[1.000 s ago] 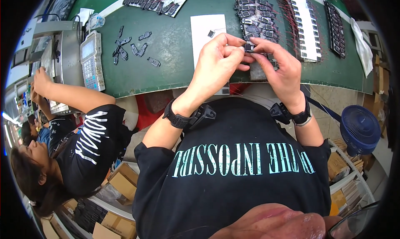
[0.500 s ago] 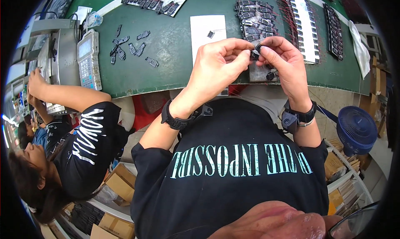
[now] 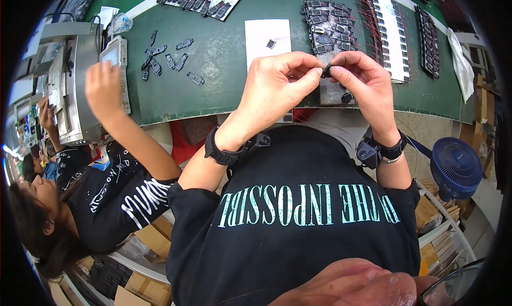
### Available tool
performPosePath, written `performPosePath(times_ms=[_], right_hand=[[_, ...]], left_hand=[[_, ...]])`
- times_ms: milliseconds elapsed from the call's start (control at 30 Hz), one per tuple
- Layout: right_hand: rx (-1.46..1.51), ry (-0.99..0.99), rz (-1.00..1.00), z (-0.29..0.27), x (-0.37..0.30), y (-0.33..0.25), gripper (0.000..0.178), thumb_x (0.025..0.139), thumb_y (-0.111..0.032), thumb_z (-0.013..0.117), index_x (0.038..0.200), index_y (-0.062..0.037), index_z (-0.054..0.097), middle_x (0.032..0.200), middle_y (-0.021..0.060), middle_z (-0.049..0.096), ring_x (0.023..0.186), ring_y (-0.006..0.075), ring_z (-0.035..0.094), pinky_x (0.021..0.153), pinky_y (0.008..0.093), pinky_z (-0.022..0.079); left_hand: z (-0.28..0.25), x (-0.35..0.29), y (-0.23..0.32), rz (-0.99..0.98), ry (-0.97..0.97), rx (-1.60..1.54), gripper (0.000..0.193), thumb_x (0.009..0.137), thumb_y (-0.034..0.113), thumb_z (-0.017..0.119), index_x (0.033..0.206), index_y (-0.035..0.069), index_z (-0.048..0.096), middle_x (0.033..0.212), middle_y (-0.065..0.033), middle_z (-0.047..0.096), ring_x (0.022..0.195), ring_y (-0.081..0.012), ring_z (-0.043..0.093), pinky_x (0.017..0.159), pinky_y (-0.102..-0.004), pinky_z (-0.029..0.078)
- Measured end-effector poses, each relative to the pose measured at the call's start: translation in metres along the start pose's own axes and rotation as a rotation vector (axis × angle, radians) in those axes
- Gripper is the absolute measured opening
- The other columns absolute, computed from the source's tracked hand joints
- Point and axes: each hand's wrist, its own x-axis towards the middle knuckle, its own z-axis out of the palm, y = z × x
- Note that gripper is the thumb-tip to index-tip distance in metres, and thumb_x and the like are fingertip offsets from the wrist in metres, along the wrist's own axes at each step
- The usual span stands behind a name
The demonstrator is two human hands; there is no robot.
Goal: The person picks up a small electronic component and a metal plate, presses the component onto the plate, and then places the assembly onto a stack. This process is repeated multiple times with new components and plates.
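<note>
Between my two hands, above the near edge of the green bench (image 3: pixel 213 90), is a small black plastic part (image 3: pixel 326 71). My left hand (image 3: pixel 282 84) pinches it from the left with thumb and forefinger. From the other side my right hand (image 3: pixel 362 79) grips it the same way; the fingertips cover most of it. Beyond my left hand a white sheet (image 3: pixel 256 34) carries one small black piece (image 3: pixel 271 43) with a thin wire. Just past my fingers stand rows of black rectangular modules (image 3: pixel 325 23) on a grey board (image 3: pixel 335 96).
Loose black modules (image 3: pixel 154 66) are scattered left of the sheet. Farther back lies a board of modules (image 3: pixel 208 4). To the right are a white strip with red-wired parts (image 3: pixel 392 39) and a black row (image 3: pixel 426 42). A co-worker's hand (image 3: pixel 104 90) is near a keypad device (image 3: pixel 114 55). A blue fan (image 3: pixel 456 167) stands right.
My hands have drawn slightly closer together and the black part has turned between my fingertips. The co-worker's near arm has swung right, toward the keypad device.
</note>
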Motion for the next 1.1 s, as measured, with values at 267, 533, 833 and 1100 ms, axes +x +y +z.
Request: performPosePath(times_ms=[267,533,833,1100], right_hand=[[-0.051,-0.02,-0.017,-0.001,0.0,-0.002,0.015,0.092,0.0,0.065,0.107,0.0029,0.064,0.102,0.0042,0.066,0.089,0.0094,0.063,0.08,0.0228,0.051],[-0.206,-0.034,-0.148,-0.002,0.0,0.0,0.014,0.091,0.004,0.065,0.105,0.0026,0.065,0.102,0.0032,0.063,0.091,0.0086,0.061,0.08,0.0219,0.049],[-0.228,-0.05,-0.164,-0.002,0.001,-0.001,0.015,0.09,0.004,0.066,0.105,0.0024,0.065,0.103,0.0028,0.063,0.092,0.0082,0.06,0.08,0.0212,0.048],[-0.129,-0.05,-0.113,0.002,0.001,0.004,0.014,0.091,0.001,0.067,0.105,0.0009,0.066,0.102,0.0015,0.064,0.09,0.0072,0.059,0.08,0.0209,0.048]], left_hand=[[-0.002,0.001,-0.001,-0.035,-0.028,-0.052,0.016,0.093,0.007,0.066,0.105,-0.003,0.068,0.096,-0.0065,0.071,0.088,-0.0117,0.069,0.077,-0.0239,0.058],[-0.003,0.0,0.003,-0.035,-0.044,-0.054,0.012,0.094,0.008,0.066,0.1,-0.002,0.066,0.092,-0.0043,0.07,0.088,-0.011,0.069,0.076,-0.0235,0.057],[-0.003,0.001,0.003,0.025,-0.01,-0.059,0.01,0.088,0.008,0.066,0.089,-0.002,0.066,0.077,-0.0025,0.068,0.071,-0.0064,0.064,0.065,-0.0232,0.052],[0.002,-0.001,-0.008,-0.013,0.031,-0.227,0.006,0.087,0.004,0.067,0.087,0.0,0.063,0.077,0.0011,0.064,0.069,-0.0032,0.058,0.062,-0.0199,0.048]])
